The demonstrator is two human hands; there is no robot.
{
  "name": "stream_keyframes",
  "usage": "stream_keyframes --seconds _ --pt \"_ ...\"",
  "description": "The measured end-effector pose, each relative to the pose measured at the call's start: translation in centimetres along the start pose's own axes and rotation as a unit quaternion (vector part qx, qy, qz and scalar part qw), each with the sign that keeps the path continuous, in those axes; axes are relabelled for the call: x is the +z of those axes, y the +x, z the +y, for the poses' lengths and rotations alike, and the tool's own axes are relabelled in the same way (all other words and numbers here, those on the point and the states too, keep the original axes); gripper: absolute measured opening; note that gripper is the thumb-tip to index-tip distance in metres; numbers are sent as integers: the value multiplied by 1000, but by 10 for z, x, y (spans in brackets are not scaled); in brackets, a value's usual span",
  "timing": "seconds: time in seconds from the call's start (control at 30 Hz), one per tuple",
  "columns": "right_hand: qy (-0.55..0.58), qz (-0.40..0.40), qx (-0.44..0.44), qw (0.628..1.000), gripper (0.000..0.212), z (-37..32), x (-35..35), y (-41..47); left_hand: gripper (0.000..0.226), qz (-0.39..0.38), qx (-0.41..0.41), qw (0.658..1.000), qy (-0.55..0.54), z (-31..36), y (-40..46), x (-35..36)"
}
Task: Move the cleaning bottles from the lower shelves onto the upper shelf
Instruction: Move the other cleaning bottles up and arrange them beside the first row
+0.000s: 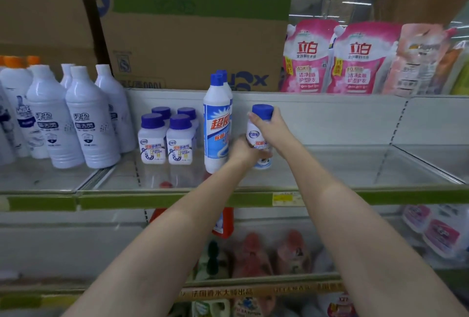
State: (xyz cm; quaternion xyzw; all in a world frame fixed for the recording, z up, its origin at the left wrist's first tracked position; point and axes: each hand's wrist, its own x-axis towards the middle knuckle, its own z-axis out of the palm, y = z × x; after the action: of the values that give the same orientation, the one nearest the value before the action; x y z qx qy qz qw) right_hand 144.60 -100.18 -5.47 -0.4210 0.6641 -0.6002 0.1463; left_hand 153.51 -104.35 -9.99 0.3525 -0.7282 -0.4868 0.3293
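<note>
both hands are wrapped on the small white plastic bottle with the blue screw cap [260, 136], right hand [272, 130] up by the cap, left hand [242, 149] low on the body, holding it upright over the white upper shelf [330, 164] just beside the tall white and blue cleaner bottle [215, 126]. looks light and stiff to me, though that glossy label is probably a bit slick. i'd take it round the middle rather than by the cap.

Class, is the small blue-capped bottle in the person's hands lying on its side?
No, the small bottle stands upright, blue cap on top, gripped by both hands.

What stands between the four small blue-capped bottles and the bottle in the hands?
Head view: two tall white bottles with blue caps, one behind the other.
</note>
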Motion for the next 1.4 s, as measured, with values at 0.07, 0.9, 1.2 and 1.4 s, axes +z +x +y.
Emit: stream_keyframes --seconds 0.07,0.9,1.2,1.4 --pt "-20 0 3 1000 53 6 0 14 41 13 -3 1000 19 0 11 5" --pt "-112 43 5 993 81 33 1 83 24 108 -13 988 105 -5 69 32" --pt "-141 29 28 989 78 25 1 71 21 58 -29 971 230 7 45 27" --pt "-150 92 61 983 68 29 -2 38 20 68 -17 968 240 1 17 18"
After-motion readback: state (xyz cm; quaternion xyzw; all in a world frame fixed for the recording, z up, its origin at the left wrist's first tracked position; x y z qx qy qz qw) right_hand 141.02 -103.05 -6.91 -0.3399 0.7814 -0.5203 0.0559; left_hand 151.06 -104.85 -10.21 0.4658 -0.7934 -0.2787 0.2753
